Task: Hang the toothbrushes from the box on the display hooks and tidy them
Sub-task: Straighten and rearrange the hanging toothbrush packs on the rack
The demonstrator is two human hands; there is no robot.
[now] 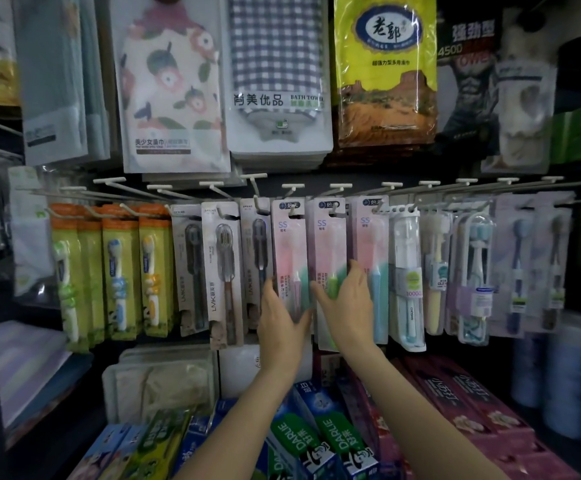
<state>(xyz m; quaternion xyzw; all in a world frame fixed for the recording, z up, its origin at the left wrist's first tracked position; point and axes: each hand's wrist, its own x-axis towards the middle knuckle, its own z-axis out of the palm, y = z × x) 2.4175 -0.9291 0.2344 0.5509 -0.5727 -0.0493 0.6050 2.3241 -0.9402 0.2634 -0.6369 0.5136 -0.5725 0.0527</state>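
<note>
A row of white display hooks (292, 186) carries carded toothbrushes. In the middle hang three pink-and-white "SS" packs. My left hand (280, 318) holds the lower part of the leftmost pink pack (289, 244), fingers on its left edge and thumb at its right. My right hand (346, 299) grips the lower part of the middle pack (329, 244), which holds a green-handled brush. The third pack (372, 244), with a blue brush, hangs just right of my right hand. The box is not in view.
Grey LMK toothbrush packs (221, 268) hang left of my hands, yellow-green packs (116, 271) further left, clear-cased brushes (406, 278) to the right. Bagged towels (275, 71) hang above. Darlie toothpaste boxes (320, 441) lie on the shelf below my arms.
</note>
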